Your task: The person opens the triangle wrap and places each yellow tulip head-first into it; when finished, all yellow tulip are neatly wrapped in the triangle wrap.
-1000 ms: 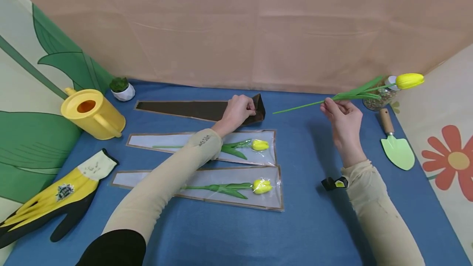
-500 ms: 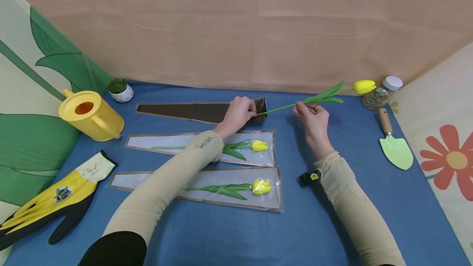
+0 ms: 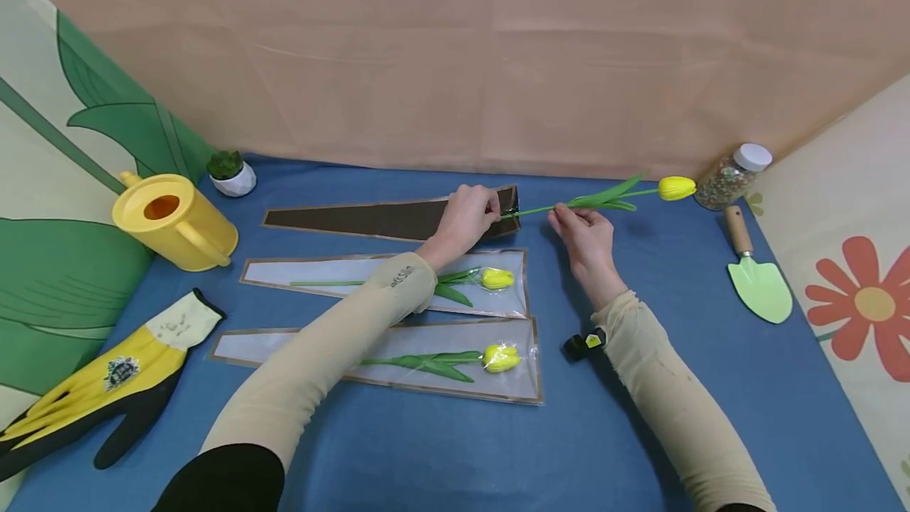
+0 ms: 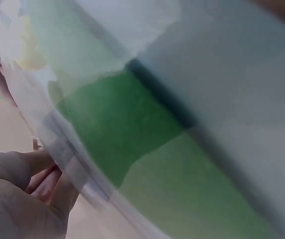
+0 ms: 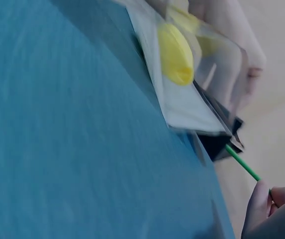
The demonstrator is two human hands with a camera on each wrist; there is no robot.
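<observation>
Pinching the tulip stem (image 3: 540, 209), the right hand (image 3: 579, 235) meets the dark sleeve (image 3: 377, 219), its mouth gripped by the left hand (image 3: 465, 216).

Sleeve mouth: the wide end of the dark sleeve (image 3: 387, 219) is pinched up by the left hand (image 3: 465, 216); the tulip (image 3: 604, 197), held by the right hand (image 3: 579, 235), has its stem tip at that opening.
Front of hands: passage is blocked by two clear sleeves (image 3: 387, 281) (image 3: 398, 360) lying flat, each with a flower inside.
Left side: the way is narrowed by a watering can (image 3: 174, 220), a small potted plant (image 3: 230, 172) and a glove (image 3: 107, 382).
Right side: open blue cloth (image 3: 661, 299) is left between the right forearm and the trowel (image 3: 757, 279); a jar (image 3: 732, 175) is set in the far corner.
Near edge: bare cloth is left below the sleeves.
Back: closed off by a paper wall (image 3: 462, 54).
</observation>
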